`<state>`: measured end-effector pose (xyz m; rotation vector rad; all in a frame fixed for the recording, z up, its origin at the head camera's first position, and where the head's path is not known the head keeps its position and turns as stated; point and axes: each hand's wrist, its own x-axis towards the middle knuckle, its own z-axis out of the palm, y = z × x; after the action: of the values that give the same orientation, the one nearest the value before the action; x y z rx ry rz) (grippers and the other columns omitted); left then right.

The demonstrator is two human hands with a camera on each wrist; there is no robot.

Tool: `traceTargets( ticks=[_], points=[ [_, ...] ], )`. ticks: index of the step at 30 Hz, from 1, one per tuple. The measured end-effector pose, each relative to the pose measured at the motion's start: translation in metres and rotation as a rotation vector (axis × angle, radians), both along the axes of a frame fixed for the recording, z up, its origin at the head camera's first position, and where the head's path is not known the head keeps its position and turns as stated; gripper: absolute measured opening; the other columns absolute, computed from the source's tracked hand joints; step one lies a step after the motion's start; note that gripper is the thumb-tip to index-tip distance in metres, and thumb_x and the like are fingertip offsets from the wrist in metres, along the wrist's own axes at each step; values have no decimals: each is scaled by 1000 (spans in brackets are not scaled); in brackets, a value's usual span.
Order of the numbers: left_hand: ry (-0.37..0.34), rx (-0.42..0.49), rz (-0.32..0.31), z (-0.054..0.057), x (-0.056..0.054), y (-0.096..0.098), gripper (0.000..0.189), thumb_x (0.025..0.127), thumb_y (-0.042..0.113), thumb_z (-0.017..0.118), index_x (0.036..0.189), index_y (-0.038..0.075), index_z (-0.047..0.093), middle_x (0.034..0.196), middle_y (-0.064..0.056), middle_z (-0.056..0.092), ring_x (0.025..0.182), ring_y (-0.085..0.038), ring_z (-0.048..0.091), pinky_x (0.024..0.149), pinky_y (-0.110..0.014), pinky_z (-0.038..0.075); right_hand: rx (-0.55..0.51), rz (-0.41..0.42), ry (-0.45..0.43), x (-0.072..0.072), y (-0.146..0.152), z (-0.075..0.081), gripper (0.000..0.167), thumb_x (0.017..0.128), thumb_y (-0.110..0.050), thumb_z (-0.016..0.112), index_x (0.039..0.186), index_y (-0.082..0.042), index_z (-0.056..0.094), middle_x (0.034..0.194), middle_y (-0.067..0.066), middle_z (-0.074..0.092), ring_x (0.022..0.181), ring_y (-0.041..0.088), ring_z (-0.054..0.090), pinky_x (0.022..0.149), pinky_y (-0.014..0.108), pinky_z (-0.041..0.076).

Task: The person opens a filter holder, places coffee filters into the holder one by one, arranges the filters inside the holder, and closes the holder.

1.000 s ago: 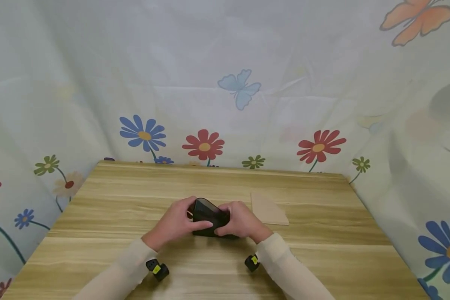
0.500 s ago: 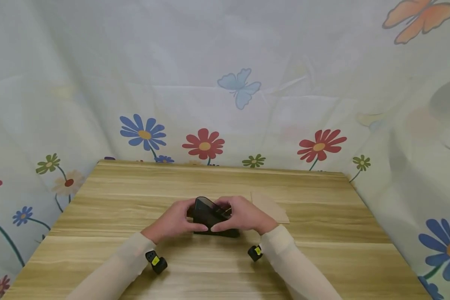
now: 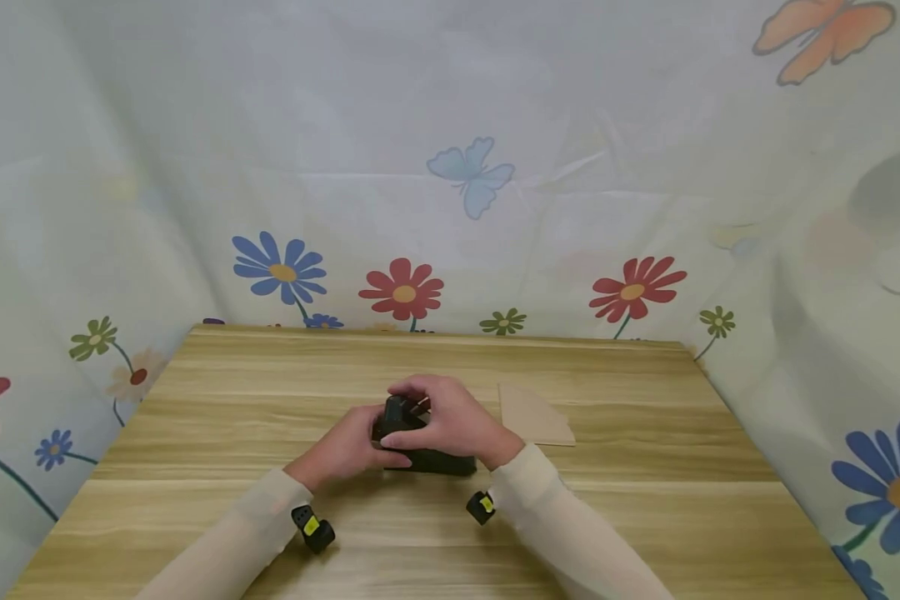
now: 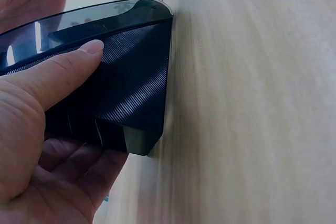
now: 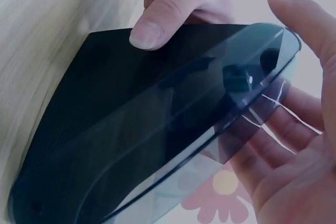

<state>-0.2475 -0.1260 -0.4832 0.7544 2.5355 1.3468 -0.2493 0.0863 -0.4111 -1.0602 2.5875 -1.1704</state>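
Observation:
A black wedge-shaped case (image 3: 438, 462) with a finely ribbed side and a smoky see-through cover (image 5: 173, 124) stands on the wooden table, mid-front. My left hand (image 3: 341, 450) grips its left end. In the left wrist view the thumb lies on the ribbed side (image 4: 136, 72) and the fingers are beneath. My right hand (image 3: 457, 421) reaches over the top and around the cover's upper end. Its fingers (image 5: 294, 124) curl behind the clear part in the right wrist view, with the thumb (image 5: 299, 14) near the rounded tip. Inside details are hidden by dark plastic.
A thin tan fan-shaped sheet (image 3: 532, 417) lies on the table (image 3: 607, 500) just right of the case. Small black wrist cameras (image 3: 313, 529) hang below each sleeve. A flowered curtain (image 3: 330, 150) borders the table at the back and sides.
The right hand has shifted left along the case to its upper left end, exposing the case's right end. The left hand stays about where it was, gripping the left end.

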Motion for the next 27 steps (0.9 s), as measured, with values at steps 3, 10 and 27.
traceTargets(
  ticks=[3, 10, 27],
  points=[
    [-1, -2, 14, -1, 0, 0, 49, 80, 38, 89, 123, 24, 69, 118, 9, 73, 100, -10, 65, 92, -29, 53, -10, -23, 20, 2, -5, 1, 61, 82, -40, 87, 132, -13, 66, 122, -2, 71, 102, 12, 67, 90, 33, 57],
    [20, 15, 17, -1, 2, 0, 44, 83, 35, 87, 121, 22, 70, 117, 6, 74, 101, -9, 67, 91, -25, 53, 11, -62, 61, 3, -11, -1, 52, 81, -36, 88, 125, -14, 70, 116, -3, 72, 96, 9, 66, 85, 26, 56],
    [36, 13, 36, 1, 3, 0, 40, 82, 31, 88, 118, 23, 72, 113, 10, 75, 98, -7, 68, 91, -24, 54, 31, -117, 42, 3, -14, 1, 45, 82, -33, 88, 121, -17, 72, 114, -4, 74, 97, 10, 66, 88, 29, 55]
  ],
)
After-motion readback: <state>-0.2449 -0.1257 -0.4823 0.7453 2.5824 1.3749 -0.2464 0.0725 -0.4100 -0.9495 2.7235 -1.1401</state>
